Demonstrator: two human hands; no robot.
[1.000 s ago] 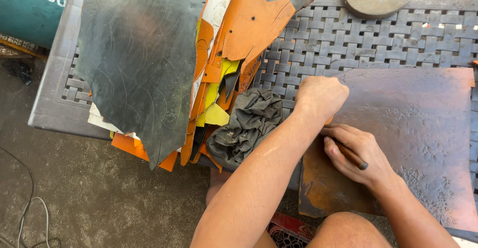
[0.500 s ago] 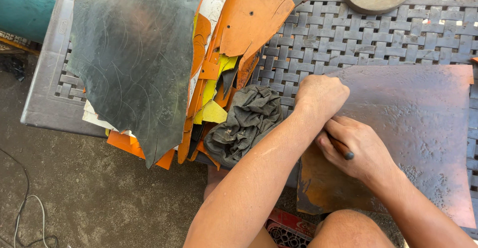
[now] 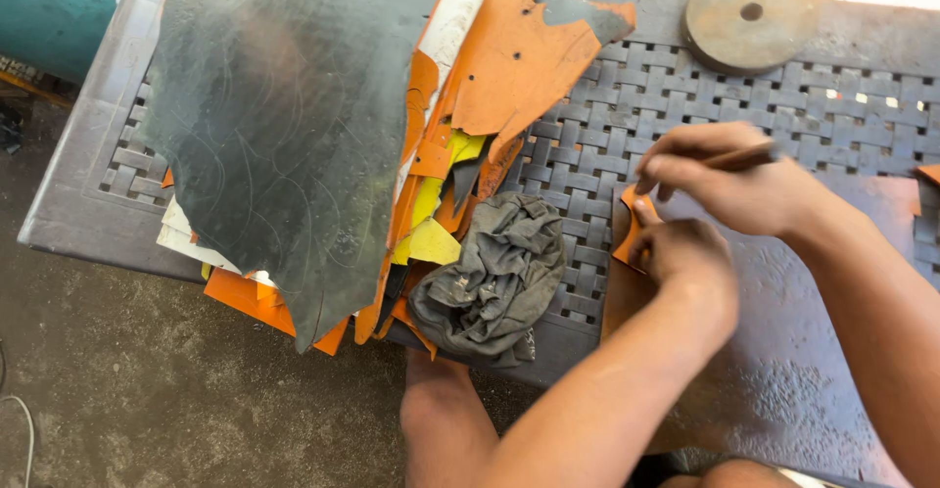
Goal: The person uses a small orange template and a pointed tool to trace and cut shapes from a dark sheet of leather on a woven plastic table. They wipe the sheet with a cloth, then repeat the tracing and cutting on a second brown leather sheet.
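Pinched between the fingers of the left hand (image 3: pixel 690 258), right of centre in the frame, is a small orange leather piece (image 3: pixel 632 233), held against the left edge of the brown leather sheet (image 3: pixel 783 351) that fills the lower right. Right hand (image 3: pixel 729 189), just above it, is closed around a thin dark tool (image 3: pixel 744 158) whose tip is hidden; whether it touches the piece cannot be told.

Judgement: sound work here calls for the left fingers to keep the orange piece flat and clear of the tool's path, with the sheet lying fully on the woven grey table (image 3: pixel 685 87).

Noted nearby: crumpled grey rag (image 3: pixel 494 278) at centre, stacked leather offcuts (image 3: pixel 294 126) upper left, round metal disc (image 3: pixel 749 13) upper right.
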